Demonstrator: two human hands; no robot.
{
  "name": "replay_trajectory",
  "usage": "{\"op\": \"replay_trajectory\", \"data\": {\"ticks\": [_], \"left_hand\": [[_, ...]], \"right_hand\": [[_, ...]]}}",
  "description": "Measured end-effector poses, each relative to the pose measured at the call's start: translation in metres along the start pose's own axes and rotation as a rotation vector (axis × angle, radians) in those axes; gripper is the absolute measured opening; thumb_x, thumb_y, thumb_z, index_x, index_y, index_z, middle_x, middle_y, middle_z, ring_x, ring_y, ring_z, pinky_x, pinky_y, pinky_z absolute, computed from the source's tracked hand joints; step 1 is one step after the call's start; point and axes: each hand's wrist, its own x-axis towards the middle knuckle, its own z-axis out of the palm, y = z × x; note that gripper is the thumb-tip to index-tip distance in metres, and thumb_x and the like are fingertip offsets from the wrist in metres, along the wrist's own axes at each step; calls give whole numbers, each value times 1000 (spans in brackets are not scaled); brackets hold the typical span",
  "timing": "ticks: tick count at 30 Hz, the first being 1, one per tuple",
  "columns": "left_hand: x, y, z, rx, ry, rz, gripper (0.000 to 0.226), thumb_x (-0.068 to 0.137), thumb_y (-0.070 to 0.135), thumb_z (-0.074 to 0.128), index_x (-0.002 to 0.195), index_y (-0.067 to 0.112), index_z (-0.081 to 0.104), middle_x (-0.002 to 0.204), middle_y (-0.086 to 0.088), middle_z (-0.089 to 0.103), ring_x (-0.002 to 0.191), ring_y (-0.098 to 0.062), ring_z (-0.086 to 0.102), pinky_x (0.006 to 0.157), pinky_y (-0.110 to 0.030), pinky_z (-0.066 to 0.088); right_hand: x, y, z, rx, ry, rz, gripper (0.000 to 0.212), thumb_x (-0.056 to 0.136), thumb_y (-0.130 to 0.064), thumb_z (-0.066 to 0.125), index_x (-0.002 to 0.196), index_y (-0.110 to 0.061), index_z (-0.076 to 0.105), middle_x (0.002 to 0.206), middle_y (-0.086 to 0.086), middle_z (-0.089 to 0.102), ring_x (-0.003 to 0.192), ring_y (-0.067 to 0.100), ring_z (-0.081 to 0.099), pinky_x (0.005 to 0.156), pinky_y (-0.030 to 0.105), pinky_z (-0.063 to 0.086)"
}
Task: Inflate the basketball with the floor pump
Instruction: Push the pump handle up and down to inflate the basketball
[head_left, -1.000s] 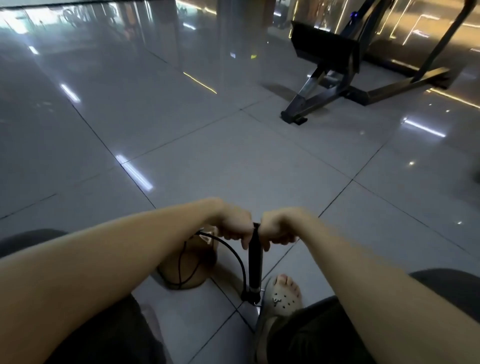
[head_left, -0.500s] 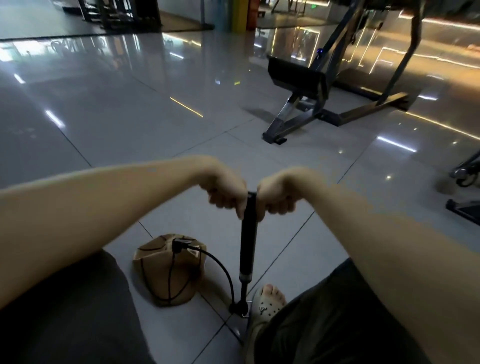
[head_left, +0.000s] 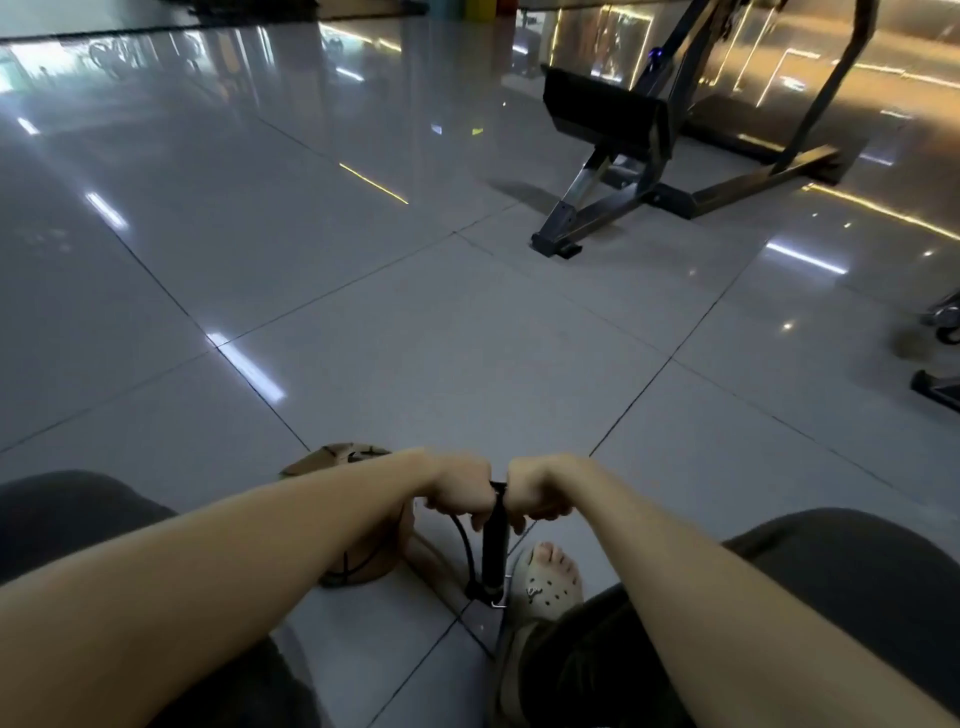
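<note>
One brown basketball (head_left: 371, 564) is sitting on the tiled floor (head_left: 467, 338), low and left of centre. It's mostly hiding under the left forearm, so only its top edge and a lower chunk are showing. The top is looking kind of creased and saggy rather than round.

A thin black hose (head_left: 464, 535) is curving from the ball's side down to the bottom of the pump (head_left: 493, 545). I can't tell exactly where it's plugging into the ball, since the arm is covering that spot.

The pump is standing upright just right of the ball, its base resting on a tile seam. Both hands are clamping down on the handle at the top. The left hand (head_left: 460, 491) and right hand (head_left: 537, 493) are wrapping it in fists, one on each side of the black barrel and nearly touching each other. The handle itself is disappearing inside the fingers. It's sitting low, close to the top of the barrel.

A foot in a pale clog-type sandal (head_left: 550, 577) is planting itself right beside the pump base, toes poking out. Dark-clothed legs are filling both bottom corners.

Farther out, the glossy floor is throwing back light streaks. A black gym machine (head_left: 649, 150) with angled steel legs is standing at the upper right, well away from everything else.
</note>
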Motion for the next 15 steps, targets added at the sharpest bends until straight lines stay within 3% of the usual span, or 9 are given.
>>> {"op": "replay_trajectory", "data": {"ticks": [4, 8, 12, 15], "left_hand": [[-13, 13, 8, 1, -34, -8, 21, 83, 14, 72, 66, 11, 60, 57, -6, 47, 46, -22, 38, 47, -26, 34], [-58, 27, -50, -10, -11, 7, 23, 85, 16, 75, 70, 11, 58, 58, -4, 45, 46, -19, 36, 46, -25, 30], [-114, 42, -137, -115, -25, 58, 28, 89, 16, 71, 69, 18, 52, 58, 2, 34, 50, -16, 27, 50, -29, 20], [-112, 41, -151, -89, -31, 42, 29, 89, 14, 70, 69, 19, 50, 58, 2, 32, 51, -16, 25, 51, -30, 17]], "right_hand": [[-16, 2, 11, -16, 4, 35, 19, 87, -13, 70, 73, -9, 57, 64, 7, 48, 51, 20, 40, 48, 29, 35], [-57, -10, -47, -5, -42, 32, 16, 87, -20, 72, 85, -9, 60, 62, 4, 40, 48, 19, 31, 49, 29, 27], [-117, -24, -128, 98, -2, -36, 32, 86, -10, 68, 66, -17, 44, 58, 0, 28, 49, 16, 20, 50, 27, 16], [-118, -25, -139, 99, -15, -42, 37, 86, -8, 66, 63, -20, 40, 58, 0, 25, 51, 17, 17, 52, 28, 14]]}}
